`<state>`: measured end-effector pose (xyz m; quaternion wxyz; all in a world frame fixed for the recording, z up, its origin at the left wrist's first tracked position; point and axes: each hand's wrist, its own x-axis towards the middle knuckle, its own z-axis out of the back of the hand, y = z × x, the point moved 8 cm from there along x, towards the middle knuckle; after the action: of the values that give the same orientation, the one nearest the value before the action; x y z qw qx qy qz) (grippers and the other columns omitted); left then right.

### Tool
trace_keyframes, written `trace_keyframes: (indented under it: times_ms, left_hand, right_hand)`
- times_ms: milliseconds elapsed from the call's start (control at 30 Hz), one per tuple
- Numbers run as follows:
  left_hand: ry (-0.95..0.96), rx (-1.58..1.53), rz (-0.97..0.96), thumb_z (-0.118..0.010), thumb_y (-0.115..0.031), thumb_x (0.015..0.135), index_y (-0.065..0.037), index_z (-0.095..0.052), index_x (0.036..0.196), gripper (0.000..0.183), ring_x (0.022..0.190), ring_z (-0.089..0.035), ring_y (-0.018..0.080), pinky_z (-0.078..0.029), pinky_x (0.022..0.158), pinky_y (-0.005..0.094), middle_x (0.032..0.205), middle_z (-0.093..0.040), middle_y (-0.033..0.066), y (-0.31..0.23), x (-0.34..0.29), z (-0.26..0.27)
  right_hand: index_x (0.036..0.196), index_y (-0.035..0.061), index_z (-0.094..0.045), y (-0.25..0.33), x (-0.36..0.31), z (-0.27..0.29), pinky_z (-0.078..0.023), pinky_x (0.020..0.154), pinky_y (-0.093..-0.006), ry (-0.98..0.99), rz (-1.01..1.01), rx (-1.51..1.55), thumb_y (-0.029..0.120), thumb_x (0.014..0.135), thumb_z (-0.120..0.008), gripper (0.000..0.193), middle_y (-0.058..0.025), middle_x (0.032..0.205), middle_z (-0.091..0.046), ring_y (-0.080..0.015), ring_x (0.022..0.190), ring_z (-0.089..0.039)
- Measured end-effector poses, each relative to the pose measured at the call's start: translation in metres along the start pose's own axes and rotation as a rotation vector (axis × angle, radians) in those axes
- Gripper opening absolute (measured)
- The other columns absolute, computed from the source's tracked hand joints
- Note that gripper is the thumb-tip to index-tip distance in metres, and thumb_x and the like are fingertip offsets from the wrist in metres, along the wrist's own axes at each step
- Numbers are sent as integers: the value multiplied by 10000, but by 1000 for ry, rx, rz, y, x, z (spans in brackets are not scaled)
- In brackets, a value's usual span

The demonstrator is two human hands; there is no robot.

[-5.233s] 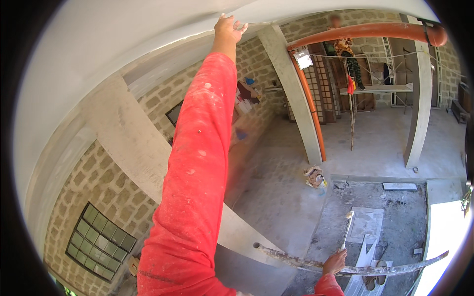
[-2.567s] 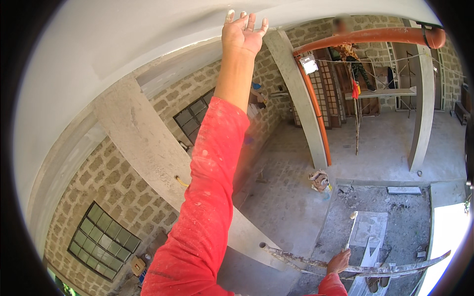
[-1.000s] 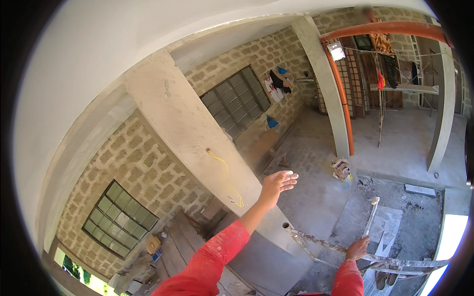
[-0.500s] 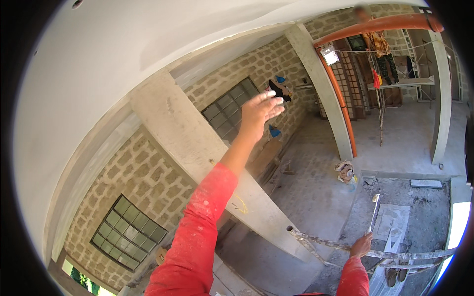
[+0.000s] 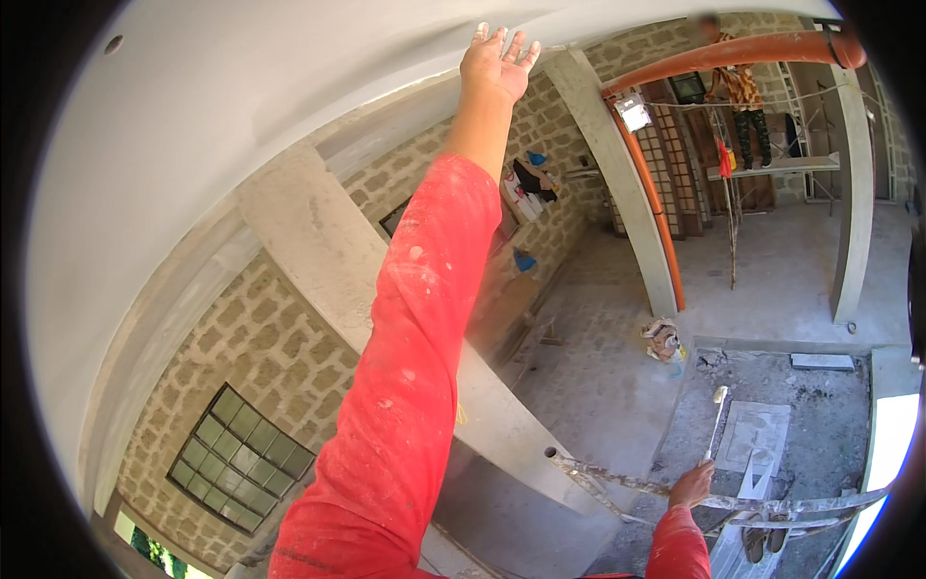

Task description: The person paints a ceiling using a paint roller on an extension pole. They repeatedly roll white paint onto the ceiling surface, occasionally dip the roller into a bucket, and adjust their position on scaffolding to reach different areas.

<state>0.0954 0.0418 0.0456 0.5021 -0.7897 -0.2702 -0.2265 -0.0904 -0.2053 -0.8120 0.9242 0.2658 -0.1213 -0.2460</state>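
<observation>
My left hand [image 5: 496, 66] is raised high with its fingers spread, close to the smooth white ceiling surface [image 5: 251, 68]. Whether the fingertips touch that surface I cannot tell. No object shows in that hand, and white dust or paint marks its fingertips. Low on the right, my right hand [image 5: 691, 484] is closed around a thin long-handled tool with a small pale head [image 5: 718, 422], held upright. The tool's exact kind is too small to make out. Beside that hand runs a paint-spattered scaffold pipe [image 5: 772, 504]. Both my sleeves are red and dusty.
A concrete beam [image 5: 318, 232] crosses below the ceiling. An orange pipe [image 5: 733, 56] runs overhead at the far right, near a person [image 5: 741, 92] standing on a plank platform [image 5: 786, 166]. A crumpled sack [image 5: 662, 340] lies on the concrete floor far below.
My left hand has risen toward the ceiling, and its fingers have spread wider. The view has shifted slightly. My right hand still grips the long-handled tool.
</observation>
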Motion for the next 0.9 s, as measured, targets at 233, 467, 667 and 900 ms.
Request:
trace_keyframes:
  times_ms: [233, 467, 667, 900]
  left_hand:
    - [-1, -59, -2, -400, -26, 1085, -148, -363, 1531, 464, 1346, -489, 339, -469, 1117, 620, 1485, -433, 92, -7, 17, -6]
    - [-24, -85, 0, -444, -12, 1070, -140, -414, 1487, 437, 1304, -513, 322, -471, 1087, 620, 1439, -474, 58, -9, 23, -2]
    - [-183, 149, 79, -465, -5, 1059, -59, -447, 1422, 368, 1301, -542, 295, -467, 1086, 617, 1445, -496, 96, 5, -23, 15]
    - [127, 512, 465, -721, -229, 990, -16, -632, 1164, 289, 1085, -702, 270, -573, 973, 452, 1189, -720, 158, 109, -193, 109]
  right_hand:
    - [1250, 33, -522, -1, 0, -2, -561, 700, -484, 14, 14, 38, 235, 1064, -531, 275, -174, 1015, -660, -374, 891, -703]
    - [1261, 32, -522, -3, 0, -4, -566, 710, -475, 24, 12, 33, 220, 1059, -540, 277, -174, 1021, -659, -372, 887, -703]
    - [1255, 31, -529, 2, -1, 4, -563, 716, -467, 20, 6, 44, 214, 1054, -547, 273, -175, 1027, -654, -366, 911, -697]
    - [1277, 38, -520, -3, -1, -3, -557, 707, -485, -79, 63, 58, 202, 1051, -530, 278, -165, 1016, -641, -363, 890, -692]
